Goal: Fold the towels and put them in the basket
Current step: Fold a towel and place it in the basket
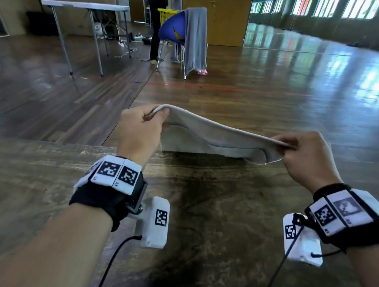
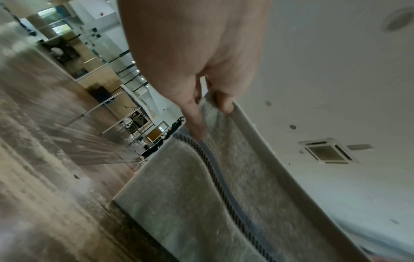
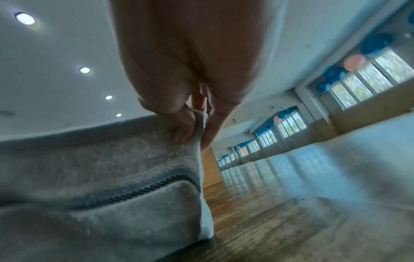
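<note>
Wrist-worn marker bands and camera housings, both forearms, nearest the lens. Beyond them:

Towel [image 1: 220,135]: pale grey, dark striped band along one edge; held up over the far part of the bench [image 1: 199,215], lower fold resting on the surface, upper edge slung between the two sets of fingers.

Left hand [image 1: 139,129]: fingers [image 2: 195,113] pinch the left top corner.

Right hand [image 1: 305,154]: fingers [image 3: 186,127] pinch the right top corner, with a loose thread trailing just below.

Risk: both grips are shallow, fingertip-only; a tug to straighten the sag could slip a corner free and collapse the fold. Uneven corner heights would probably skew the fold.

Outward: grey towel over blue chair [image 1: 173,27]; yellow basket [image 1: 166,15] well beyond the fingers, so a loose fold may open in carrying.
</note>
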